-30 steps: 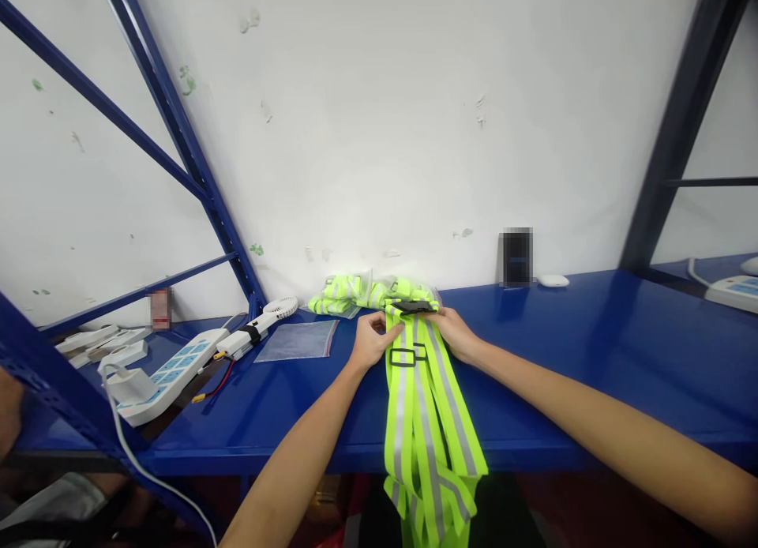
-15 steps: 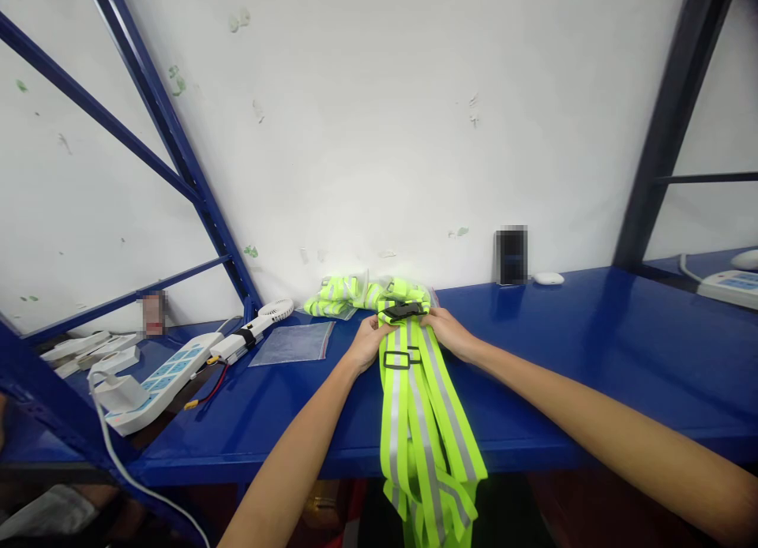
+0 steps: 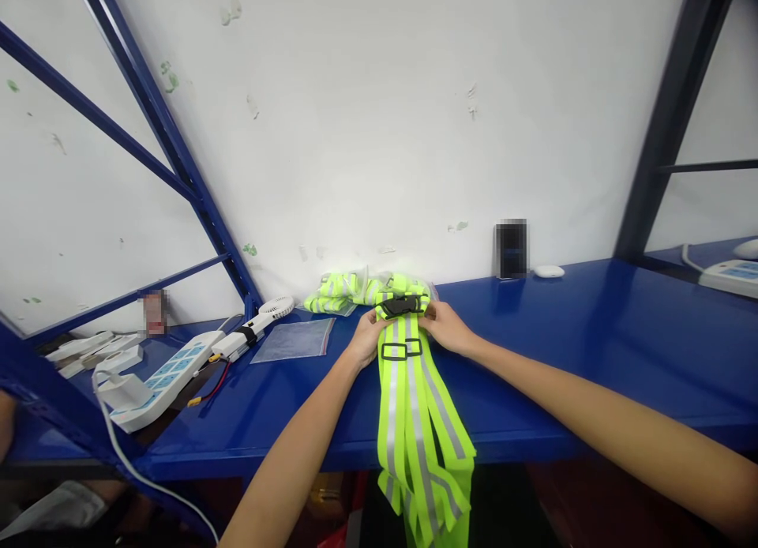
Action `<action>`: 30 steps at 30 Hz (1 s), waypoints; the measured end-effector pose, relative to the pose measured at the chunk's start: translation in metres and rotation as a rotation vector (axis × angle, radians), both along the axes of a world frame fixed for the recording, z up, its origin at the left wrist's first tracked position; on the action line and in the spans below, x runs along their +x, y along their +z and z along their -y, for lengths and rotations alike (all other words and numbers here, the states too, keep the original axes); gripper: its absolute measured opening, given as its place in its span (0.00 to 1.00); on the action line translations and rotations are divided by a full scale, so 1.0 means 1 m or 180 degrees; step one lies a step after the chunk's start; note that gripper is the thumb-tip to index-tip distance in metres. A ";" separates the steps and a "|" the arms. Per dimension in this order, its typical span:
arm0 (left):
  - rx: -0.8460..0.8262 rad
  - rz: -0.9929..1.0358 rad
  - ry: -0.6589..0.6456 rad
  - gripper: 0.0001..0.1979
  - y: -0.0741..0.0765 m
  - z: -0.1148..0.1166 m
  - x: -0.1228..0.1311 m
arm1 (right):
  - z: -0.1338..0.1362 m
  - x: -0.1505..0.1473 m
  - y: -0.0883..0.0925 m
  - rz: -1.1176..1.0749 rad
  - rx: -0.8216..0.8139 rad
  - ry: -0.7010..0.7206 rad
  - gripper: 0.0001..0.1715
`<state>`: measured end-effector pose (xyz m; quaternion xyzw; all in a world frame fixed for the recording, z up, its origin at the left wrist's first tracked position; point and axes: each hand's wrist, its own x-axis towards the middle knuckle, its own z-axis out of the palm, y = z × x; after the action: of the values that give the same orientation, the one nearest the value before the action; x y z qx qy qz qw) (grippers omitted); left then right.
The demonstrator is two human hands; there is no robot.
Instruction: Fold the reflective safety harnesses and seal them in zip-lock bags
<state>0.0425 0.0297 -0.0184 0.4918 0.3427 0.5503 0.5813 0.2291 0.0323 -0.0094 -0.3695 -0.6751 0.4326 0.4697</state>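
Note:
A yellow-green reflective vest [image 3: 416, 406] made of straps with silver stripes lies over the front of the blue table, its lower straps hanging past the edge. My left hand [image 3: 368, 339] is closed on its upper left side, and my right hand [image 3: 444, 327] pinches the upper right side. Between the hands sits a black buckle [image 3: 403, 305], which looks fastened. Below it are black strap sliders [image 3: 394, 351]. Several similar reflective strap bundles [image 3: 337, 290] in clear bags lie behind, against the wall. An unfilled clear zip bag [image 3: 293, 340] lies flat, left of my left hand.
On the left are a white handheld fan [image 3: 275, 307], a power strip [image 3: 171, 378] and a cable [image 3: 115, 441]. A dark blurred device [image 3: 511, 249] and a white case [image 3: 549, 272] stand back right. Blue posts [image 3: 159, 129] frame the table [image 3: 562, 350].
The buckle has turned to face me more, and the hanging straps have shifted slightly left and drawn together. Both hands keep their hold. The camera view has shifted slightly.

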 end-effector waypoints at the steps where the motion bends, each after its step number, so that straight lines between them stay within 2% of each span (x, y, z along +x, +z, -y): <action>1: 0.0052 -0.0015 0.0048 0.22 -0.001 -0.001 0.000 | 0.001 -0.001 0.000 -0.0070 -0.0070 0.0039 0.08; 5: 0.0234 -0.0160 0.0199 0.25 -0.004 -0.005 -0.002 | 0.002 -0.002 0.001 -0.0218 -0.0166 0.0127 0.02; 10: 0.0379 -0.0203 0.0305 0.26 -0.007 -0.009 -0.005 | 0.001 -0.002 -0.001 -0.0430 -0.0302 0.0335 0.07; 16: 0.0388 -0.0170 0.0274 0.31 -0.005 -0.006 -0.003 | 0.001 -0.001 -0.002 -0.0163 -0.0055 0.0184 0.09; 22: 0.0517 -0.0392 0.0316 0.24 -0.005 -0.006 -0.002 | 0.000 -0.002 -0.004 -0.0171 -0.0070 0.0092 0.13; 30: 0.0662 -0.0639 0.0554 0.20 -0.001 -0.004 -0.004 | 0.001 -0.003 -0.001 -0.0351 -0.0145 0.0107 0.10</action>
<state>0.0389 0.0332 -0.0196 0.5703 0.3815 0.5792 0.4402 0.2265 0.0315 -0.0108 -0.3442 -0.6443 0.4754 0.4903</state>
